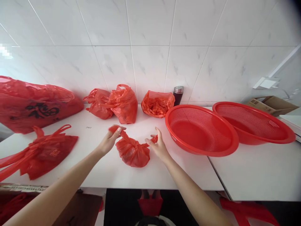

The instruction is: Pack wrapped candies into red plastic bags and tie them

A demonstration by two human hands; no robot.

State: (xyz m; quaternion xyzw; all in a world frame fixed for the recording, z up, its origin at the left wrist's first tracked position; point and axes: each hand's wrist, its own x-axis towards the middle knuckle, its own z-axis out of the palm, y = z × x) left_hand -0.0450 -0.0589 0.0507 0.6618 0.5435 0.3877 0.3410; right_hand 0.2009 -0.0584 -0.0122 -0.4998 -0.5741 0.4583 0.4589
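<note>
The small tied red bag (135, 154) sits on the white worktop (156, 179) between the two grips, its knot just inward of each. The left grip (110, 138) pinches one of its ears between thumb and fingers; the right grip (158, 146) pinches the other ear, some fingers lifted and spread. Near the right grip stands a red colander (196, 130), with a second colander (255, 124) beyond. Behind, by the tiled wall, are a gaping red bag (157, 104), a dark flask (178, 96) and two bulging bags (124, 105). Left lies a flatter red bag (55, 152).
</note>
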